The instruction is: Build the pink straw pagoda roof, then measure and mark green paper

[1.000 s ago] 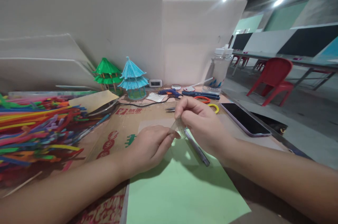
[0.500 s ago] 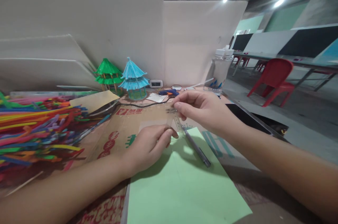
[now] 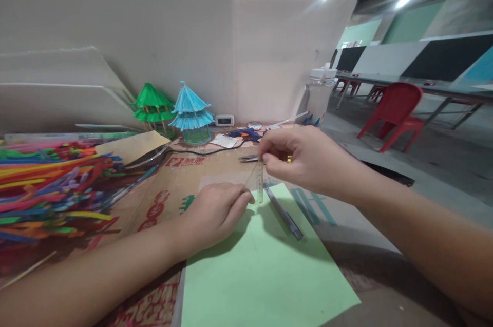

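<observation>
My right hand (image 3: 295, 155) pinches the upper corner of a clear triangular ruler (image 3: 260, 183) between thumb and fingers. At its lower left corner, my left hand (image 3: 221, 211) closes its fingertips on the same ruler. The ruler's marked edge runs nearly upright over the far end of a light green sheet of paper (image 3: 265, 275). A grey pen (image 3: 284, 214) lies slantwise on the sheet, just right of the ruler. Behind the ruler are scissors (image 3: 248, 158), partly covered by my right hand.
Colourful pipe cleaners (image 3: 50, 193) are heaped at the left. Green (image 3: 153, 103) and blue (image 3: 190, 111) model pavilions stand at the back, near a small digital clock (image 3: 224, 120) and a blue glue gun (image 3: 244, 134). A clear bottle (image 3: 320, 93) stands back right. Cardboard (image 3: 154, 183) covers the table.
The ruler has turned so its marked edge stands straighter and its clear face shows more. My right hand has shifted slightly, uncovering more of the scissors. The whole view has moved a little.
</observation>
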`<action>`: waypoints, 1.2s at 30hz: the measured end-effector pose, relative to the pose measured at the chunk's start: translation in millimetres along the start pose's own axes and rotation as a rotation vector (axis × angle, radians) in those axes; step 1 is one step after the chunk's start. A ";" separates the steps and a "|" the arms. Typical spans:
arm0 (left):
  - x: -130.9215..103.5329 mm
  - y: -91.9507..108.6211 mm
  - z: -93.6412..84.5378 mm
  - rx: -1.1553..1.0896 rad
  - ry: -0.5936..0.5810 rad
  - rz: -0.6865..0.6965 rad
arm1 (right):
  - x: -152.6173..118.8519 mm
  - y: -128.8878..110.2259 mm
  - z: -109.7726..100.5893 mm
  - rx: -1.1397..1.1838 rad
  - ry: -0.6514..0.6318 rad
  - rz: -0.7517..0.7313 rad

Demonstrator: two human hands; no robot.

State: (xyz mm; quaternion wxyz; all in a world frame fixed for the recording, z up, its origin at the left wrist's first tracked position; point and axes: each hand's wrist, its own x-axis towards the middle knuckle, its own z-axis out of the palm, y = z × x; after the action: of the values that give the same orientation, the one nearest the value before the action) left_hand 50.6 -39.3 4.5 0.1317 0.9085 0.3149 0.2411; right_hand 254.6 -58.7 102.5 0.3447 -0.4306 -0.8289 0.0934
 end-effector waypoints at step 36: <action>6.1 -7.8 3.1 -0.608 0.086 -0.179 | 13.5 39.0 -5.4 0.086 -0.074 0.309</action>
State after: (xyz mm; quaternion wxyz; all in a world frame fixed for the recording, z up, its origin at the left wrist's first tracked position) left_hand 52.4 -29.6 1.0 0.4045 0.7851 0.3125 0.3498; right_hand 278.1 -25.1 95.5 0.3136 -0.5342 -0.7601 0.1964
